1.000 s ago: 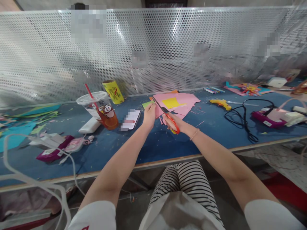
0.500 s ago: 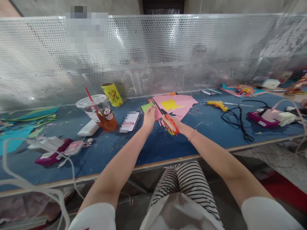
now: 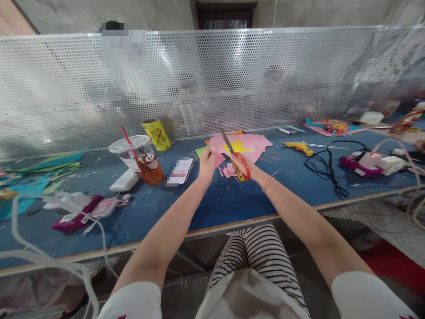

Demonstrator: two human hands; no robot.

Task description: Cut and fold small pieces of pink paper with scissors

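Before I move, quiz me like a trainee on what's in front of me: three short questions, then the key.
1. Multiple choice: what does the right hand hold?
A) a marker
B) the scissors
C) a straw

2. True or false: the phone lies between the drink cup and the left hand.

3. Fill the gap: the paper held in the left hand's fingers is ____ in colour.

Key: 1. B; 2. True; 3. pink.
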